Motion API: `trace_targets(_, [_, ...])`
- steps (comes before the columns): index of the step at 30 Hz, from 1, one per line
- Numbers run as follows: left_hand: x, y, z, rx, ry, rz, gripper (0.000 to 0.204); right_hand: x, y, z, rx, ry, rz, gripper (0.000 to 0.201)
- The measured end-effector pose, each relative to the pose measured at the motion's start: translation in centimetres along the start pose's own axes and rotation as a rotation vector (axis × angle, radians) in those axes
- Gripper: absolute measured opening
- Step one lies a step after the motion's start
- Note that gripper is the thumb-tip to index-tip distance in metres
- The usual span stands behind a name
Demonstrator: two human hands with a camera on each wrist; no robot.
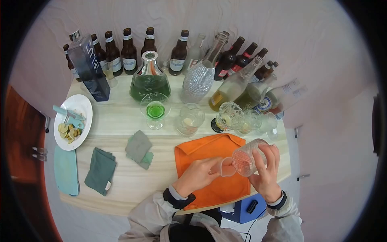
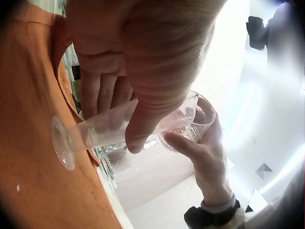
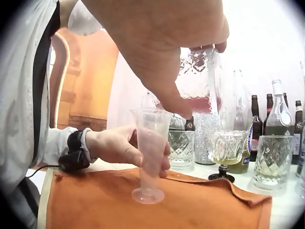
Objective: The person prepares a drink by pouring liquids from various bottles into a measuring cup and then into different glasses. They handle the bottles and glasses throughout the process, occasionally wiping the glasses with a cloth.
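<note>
My left hand [image 1: 197,176] grips a slim clear footed measuring glass [image 3: 151,157], its foot low over the orange cloth [image 1: 238,189]. Cloudy pale pink shows inside it. In my right hand [image 1: 267,171] is a patterned cut-glass tumbler [image 1: 246,158], held tilted with its rim at the mouth of the measuring glass. Pink liquid lies in the tumbler, seen in the right wrist view. In the left wrist view my left thumb and fingers wrap the measuring glass [image 2: 102,130], and my right hand [image 2: 209,164] holds the tumbler beyond.
Behind the cloth stand a stemmed glass of green liquid [image 1: 155,111], a tumbler [image 1: 189,121] and other glasses. Further back are a green decanter [image 1: 150,86], a glittery bottle [image 1: 198,82] and several brown bottles. At left are a plate of lime slices [image 1: 86,109] and folded cloths [image 1: 100,170].
</note>
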State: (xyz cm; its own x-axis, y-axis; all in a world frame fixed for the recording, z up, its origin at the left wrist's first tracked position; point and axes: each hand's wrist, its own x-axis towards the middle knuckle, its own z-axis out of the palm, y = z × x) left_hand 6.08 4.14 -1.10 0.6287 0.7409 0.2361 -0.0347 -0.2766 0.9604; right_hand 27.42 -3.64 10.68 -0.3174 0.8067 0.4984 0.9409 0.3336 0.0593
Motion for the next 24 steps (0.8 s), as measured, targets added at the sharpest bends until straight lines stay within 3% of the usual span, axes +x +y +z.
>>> trace_targets(11, [0.0, -0.7, 0.5, 0.001, 0.036, 0.049, 0.043, 0.0, -0.1, -1.3, -0.284, -0.120, -0.219, 0.046])
trace_targets(17, [0.0, 0.2, 0.0, -0.001, 0.021, 0.017, 0.039, 0.7, -0.7, -2.0, -0.499, -0.137, -0.416, 0.050])
trace_targets(24, [-0.1, 0.0, 0.1, 0.033, 0.051, 0.039, 0.035, 1.3, -1.0, -2.5, -0.504, -0.170, -0.482, 0.056])
